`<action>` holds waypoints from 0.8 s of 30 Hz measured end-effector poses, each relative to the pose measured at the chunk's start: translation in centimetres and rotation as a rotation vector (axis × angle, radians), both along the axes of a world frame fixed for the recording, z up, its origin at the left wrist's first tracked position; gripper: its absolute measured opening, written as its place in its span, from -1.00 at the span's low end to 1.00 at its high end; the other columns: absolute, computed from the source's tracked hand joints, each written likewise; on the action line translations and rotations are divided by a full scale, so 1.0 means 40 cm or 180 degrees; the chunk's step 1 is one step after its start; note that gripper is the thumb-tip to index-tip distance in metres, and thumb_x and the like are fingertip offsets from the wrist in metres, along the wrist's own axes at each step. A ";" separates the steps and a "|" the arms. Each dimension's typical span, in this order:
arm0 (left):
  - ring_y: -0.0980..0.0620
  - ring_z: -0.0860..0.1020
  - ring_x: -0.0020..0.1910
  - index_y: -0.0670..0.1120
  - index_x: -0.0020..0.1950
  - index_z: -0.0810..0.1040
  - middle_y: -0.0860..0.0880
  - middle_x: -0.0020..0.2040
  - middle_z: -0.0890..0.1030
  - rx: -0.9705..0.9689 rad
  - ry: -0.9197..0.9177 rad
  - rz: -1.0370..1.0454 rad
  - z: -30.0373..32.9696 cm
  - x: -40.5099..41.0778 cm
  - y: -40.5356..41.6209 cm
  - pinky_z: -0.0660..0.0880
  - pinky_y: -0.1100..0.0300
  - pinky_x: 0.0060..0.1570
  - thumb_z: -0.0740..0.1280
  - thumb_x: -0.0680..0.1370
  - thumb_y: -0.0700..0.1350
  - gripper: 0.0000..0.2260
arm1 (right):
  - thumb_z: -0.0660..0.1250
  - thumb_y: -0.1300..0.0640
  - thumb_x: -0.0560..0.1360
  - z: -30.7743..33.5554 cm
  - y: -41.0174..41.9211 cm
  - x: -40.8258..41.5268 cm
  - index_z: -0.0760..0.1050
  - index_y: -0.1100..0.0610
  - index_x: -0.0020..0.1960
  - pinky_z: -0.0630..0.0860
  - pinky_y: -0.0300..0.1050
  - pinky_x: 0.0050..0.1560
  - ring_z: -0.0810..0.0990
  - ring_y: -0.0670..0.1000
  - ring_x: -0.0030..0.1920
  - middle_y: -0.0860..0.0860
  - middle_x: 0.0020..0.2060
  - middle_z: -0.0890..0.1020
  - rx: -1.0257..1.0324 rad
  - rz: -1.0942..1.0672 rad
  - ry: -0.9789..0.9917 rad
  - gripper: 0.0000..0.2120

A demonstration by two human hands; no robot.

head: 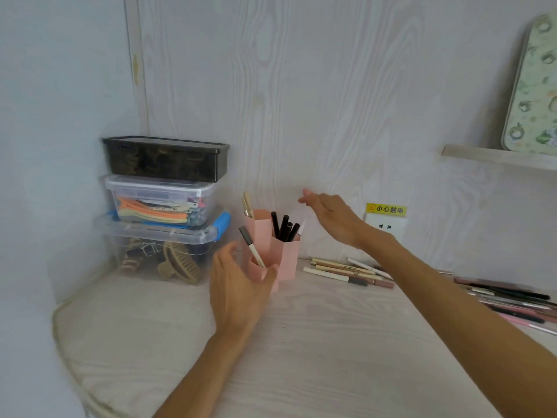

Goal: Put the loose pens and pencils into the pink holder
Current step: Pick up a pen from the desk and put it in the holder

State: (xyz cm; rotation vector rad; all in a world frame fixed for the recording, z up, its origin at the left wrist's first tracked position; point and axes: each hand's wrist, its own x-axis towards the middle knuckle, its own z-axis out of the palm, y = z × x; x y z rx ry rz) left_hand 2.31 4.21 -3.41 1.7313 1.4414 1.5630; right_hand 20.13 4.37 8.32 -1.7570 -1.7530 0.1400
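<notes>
Fingers on right hand (327,217) spread, holding nothing, above the pink holder (284,256), which left hand (238,285) cups loosely; nearest loose pens (346,271) lie on desk at 5 o'clock from right hand, long axes 9-to-3, right hand nearer.

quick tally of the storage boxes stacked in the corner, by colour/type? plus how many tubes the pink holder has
Dark smoked box, top of stack: 1
Clear box with hair clips, middle: 1
Clear box with blue latch, bottom: 1
Total boxes: 3
Pink holder tubes visible: 3
</notes>
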 end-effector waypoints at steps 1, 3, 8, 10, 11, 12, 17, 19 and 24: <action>0.02 0.44 0.14 -0.03 0.27 0.32 -0.02 0.19 0.45 0.0394 0.0098 0.0094 0.005 -0.005 -0.008 0.46 0.12 0.02 0.54 0.27 0.06 -0.34 | -0.09 -0.19 0.58 -0.021 -0.033 0.022 0.49 0.04 0.26 0.29 0.09 0.35 0.42 0.08 0.30 0.07 0.25 0.54 0.0154 0.0021 0.0157 -0.48; 0.03 0.44 0.04 -0.01 0.16 0.34 -0.02 0.09 0.48 0.1220 0.0482 0.0049 0.016 0.001 -0.028 0.40 0.19 -0.02 0.54 0.29 -0.08 -0.45 | -0.02 -0.11 0.60 -0.087 -0.114 0.079 0.52 0.06 0.20 0.35 0.00 0.28 0.48 0.04 0.23 0.03 0.17 0.59 0.0362 -0.0180 0.0254 -0.57; 0.09 0.47 -0.08 -0.01 -0.06 0.51 0.09 -0.05 0.54 0.2340 0.1742 -0.0787 0.020 0.060 -0.059 0.35 0.23 -0.11 0.41 0.37 -0.25 -0.78 | 0.09 0.11 0.61 -0.269 -0.228 0.173 0.29 0.08 0.40 0.18 -0.13 0.37 0.31 0.04 0.38 0.04 0.37 0.41 0.0079 -0.0678 -0.0452 -0.63; 0.08 0.53 -0.06 0.00 -0.06 0.59 0.09 -0.07 0.60 0.2287 0.2183 -0.1140 0.020 0.099 -0.071 0.39 0.23 -0.10 0.44 0.36 -0.27 -0.77 | 0.03 0.07 0.62 -0.300 -0.216 0.180 0.14 0.04 0.47 0.06 -0.14 0.44 0.17 -0.04 0.46 -0.04 0.46 0.25 -0.0177 -0.0563 -0.0814 -0.58; 0.08 0.56 -0.04 0.00 -0.03 0.61 0.09 -0.05 0.62 0.2197 0.2356 -0.1255 0.020 0.117 -0.075 0.43 0.24 -0.09 0.44 0.37 -0.27 -0.76 | 0.01 0.06 0.62 -0.307 -0.207 0.176 0.12 0.02 0.48 0.03 -0.13 0.45 0.14 -0.06 0.47 -0.07 0.47 0.21 -0.0202 -0.0519 -0.0926 -0.57; 0.07 0.56 0.00 0.00 0.02 0.61 0.09 -0.01 0.62 0.2038 0.2497 -0.1306 0.019 0.142 -0.079 0.46 0.25 -0.06 0.41 0.39 -0.27 -0.73 | 0.01 0.05 0.62 -0.314 -0.203 0.178 0.12 0.00 0.47 0.02 -0.13 0.43 0.13 -0.06 0.47 -0.08 0.47 0.21 -0.0169 -0.0485 -0.0984 -0.58; 0.04 0.27 0.38 -0.07 0.48 0.19 0.01 0.43 0.32 0.0785 0.3086 -0.0838 -0.006 0.219 -0.054 0.28 0.17 0.30 0.10 0.55 -0.22 -0.52 | 0.10 0.07 0.56 -0.330 -0.191 0.190 0.29 -0.03 0.35 0.13 -0.12 0.35 0.26 -0.03 0.38 -0.07 0.35 0.35 0.0044 -0.0380 -0.0985 -0.65; 0.00 0.28 0.38 -0.12 0.50 0.13 -0.02 0.44 0.31 0.0537 0.3333 -0.0688 -0.013 0.231 -0.045 0.25 0.14 0.30 0.08 0.57 -0.19 -0.52 | 0.11 0.08 0.55 -0.334 -0.187 0.191 0.32 -0.02 0.32 0.16 -0.11 0.34 0.30 -0.02 0.35 -0.07 0.31 0.39 0.0108 -0.0350 -0.0968 -0.66; -0.04 0.32 0.29 -0.04 0.39 0.34 -0.02 0.27 0.44 0.0733 0.3597 -0.0393 -0.003 0.208 -0.026 0.18 0.11 0.33 0.08 0.60 -0.09 -0.64 | 0.15 0.15 0.52 -0.327 -0.185 0.185 0.41 -0.05 0.23 0.23 -0.10 0.22 0.38 -0.01 0.26 -0.09 0.20 0.48 0.0256 -0.0309 -0.0735 -0.70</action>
